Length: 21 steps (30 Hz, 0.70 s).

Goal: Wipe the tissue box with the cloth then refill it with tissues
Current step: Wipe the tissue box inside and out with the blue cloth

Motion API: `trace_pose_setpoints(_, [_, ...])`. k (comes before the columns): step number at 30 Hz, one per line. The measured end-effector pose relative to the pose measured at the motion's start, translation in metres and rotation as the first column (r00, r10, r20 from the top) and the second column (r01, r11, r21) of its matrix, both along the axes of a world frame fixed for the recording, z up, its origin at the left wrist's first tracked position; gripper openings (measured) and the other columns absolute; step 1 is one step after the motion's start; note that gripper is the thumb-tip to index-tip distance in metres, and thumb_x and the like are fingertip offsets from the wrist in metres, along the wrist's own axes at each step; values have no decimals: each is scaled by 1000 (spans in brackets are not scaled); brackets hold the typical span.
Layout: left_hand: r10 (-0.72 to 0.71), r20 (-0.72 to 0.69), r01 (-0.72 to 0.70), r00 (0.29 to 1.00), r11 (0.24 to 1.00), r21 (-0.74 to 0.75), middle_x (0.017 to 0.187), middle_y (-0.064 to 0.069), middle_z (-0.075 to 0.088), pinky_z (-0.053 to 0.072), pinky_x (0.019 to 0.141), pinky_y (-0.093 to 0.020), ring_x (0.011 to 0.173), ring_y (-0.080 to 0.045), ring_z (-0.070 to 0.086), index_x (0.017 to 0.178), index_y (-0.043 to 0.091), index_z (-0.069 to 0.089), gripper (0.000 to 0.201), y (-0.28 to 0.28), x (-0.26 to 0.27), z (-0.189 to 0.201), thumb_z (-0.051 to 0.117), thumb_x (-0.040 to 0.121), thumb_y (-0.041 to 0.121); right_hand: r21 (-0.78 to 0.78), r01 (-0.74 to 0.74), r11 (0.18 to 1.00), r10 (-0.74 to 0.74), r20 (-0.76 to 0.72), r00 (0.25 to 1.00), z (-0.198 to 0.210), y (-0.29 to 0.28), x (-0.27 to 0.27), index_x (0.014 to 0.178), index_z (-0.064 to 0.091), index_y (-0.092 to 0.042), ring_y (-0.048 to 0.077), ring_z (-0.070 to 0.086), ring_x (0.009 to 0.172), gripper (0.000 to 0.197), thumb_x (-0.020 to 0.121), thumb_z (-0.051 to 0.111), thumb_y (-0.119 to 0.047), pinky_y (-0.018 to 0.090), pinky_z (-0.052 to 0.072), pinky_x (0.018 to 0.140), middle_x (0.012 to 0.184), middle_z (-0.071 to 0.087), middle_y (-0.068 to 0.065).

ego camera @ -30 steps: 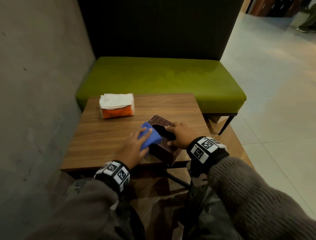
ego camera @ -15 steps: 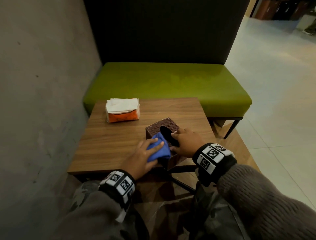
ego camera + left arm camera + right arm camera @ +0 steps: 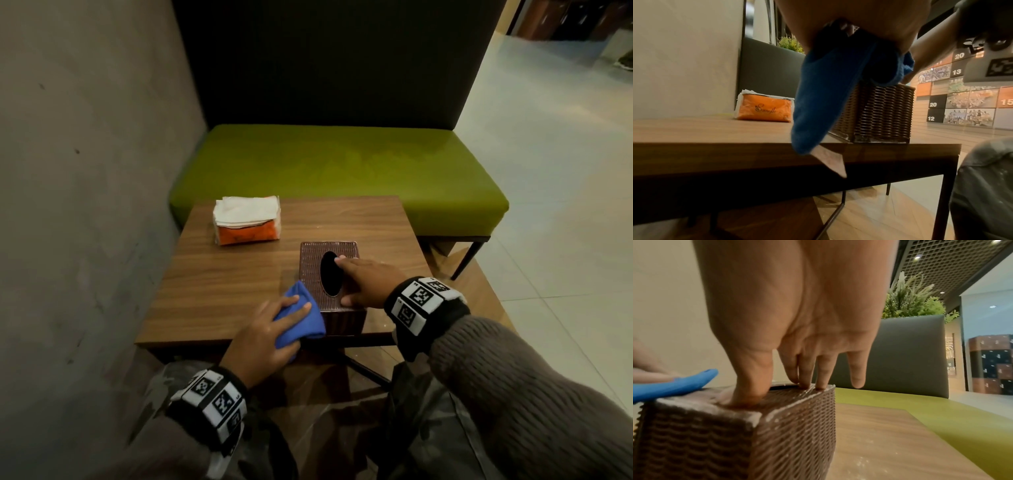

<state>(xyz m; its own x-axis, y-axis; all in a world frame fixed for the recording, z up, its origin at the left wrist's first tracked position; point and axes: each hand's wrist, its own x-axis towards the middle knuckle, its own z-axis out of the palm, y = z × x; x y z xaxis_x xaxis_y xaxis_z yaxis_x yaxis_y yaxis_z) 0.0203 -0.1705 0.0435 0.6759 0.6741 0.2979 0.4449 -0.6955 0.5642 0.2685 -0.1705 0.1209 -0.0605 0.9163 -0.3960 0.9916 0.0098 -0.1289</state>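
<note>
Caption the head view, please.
Left hand holds blue cloth against wicker tissue box side; right hand steadies its top.

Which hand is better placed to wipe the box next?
Left, probably. The left hand holds the blue cloth against the near-left corner of the tissue box; the right hand only presses on its top, steadying it.

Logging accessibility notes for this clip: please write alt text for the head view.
A person's left hand holds a blue cloth against the left side of a brown woven tissue box on a wooden table, while the right hand steadies its top. An orange tissue pack lies further back.
</note>
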Motion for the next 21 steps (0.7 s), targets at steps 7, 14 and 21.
trace_pose_setpoints(7, [197, -51, -200, 979, 977, -69, 140, 0, 39, 38, 103, -36, 125, -19, 37, 141, 21, 40, 58, 8, 34, 13, 57, 85, 27, 146, 111, 983, -138, 185, 973, -15, -11, -35, 151, 20, -4, 29, 28, 139, 78, 95, 45, -54, 46, 28, 110, 153, 26, 13])
trace_pose_setpoints(14, [343, 49, -332, 938, 930, -156, 140, -8, 42, 31, 109, -37, 129, -26, 38, 136, 16, 46, 57, 33, 31, 6, 64, 83, 7, 185, 118, 976, -135, 80, 988, -13, -12, -24, 149, 31, -10, 28, 27, 140, 69, 97, 44, -53, 44, 27, 111, 151, 31, 11])
trace_pose_setpoints(21, [62, -16, -63, 998, 995, -82, 145, 1, 34, 32, 104, -30, 127, -17, 34, 142, 27, 34, 63, 5, 30, -2, 58, 84, 21, 191, 129, 973, -144, 69, 987, -7, -9, -22, 142, 45, -17, 29, 35, 135, 62, 92, 54, -52, 44, 29, 110, 141, 39, 10])
